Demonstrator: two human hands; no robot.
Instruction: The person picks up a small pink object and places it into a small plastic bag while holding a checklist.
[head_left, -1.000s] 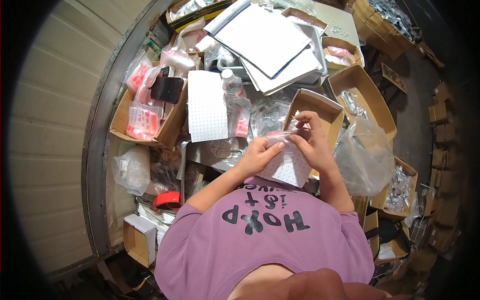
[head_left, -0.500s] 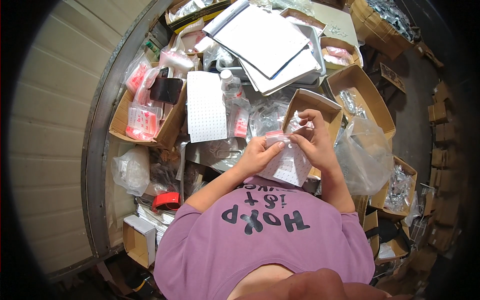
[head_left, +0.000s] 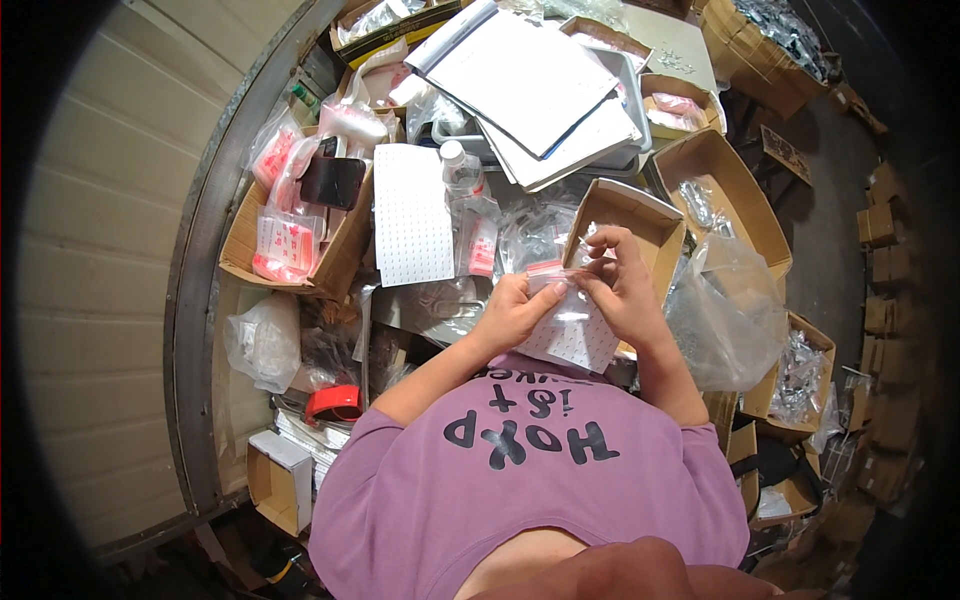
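A small clear zip bag (head_left: 572,303) with a red strip along its top is stretched between my hands, close in front of my chest. My left hand (head_left: 512,315) pinches the bag's left side, thumb on top. At the bag's upper right edge, the thumb and fingers of my right hand (head_left: 625,298) are closed on the plastic, the other fingers curled above. A white sheet with rows of small marks (head_left: 572,345) lies beneath the bag. Just beyond my right hand stands an open cardboard box (head_left: 655,228); small pieces in it are partly hidden by my fingers.
Left stands a carton (head_left: 345,245) with red-striped bags and a dark phone (head_left: 333,182). Another marked sheet (head_left: 412,215) lies beside a clear bottle (head_left: 462,172). Papers and a folder (head_left: 530,80) cover a grey bin. A large plastic bag (head_left: 728,315) sits right, near more cartons.
My right fingers have shifted slightly left and down along the bag's top edge. The bag has tilted a little in my hands; my left hand has barely moved.
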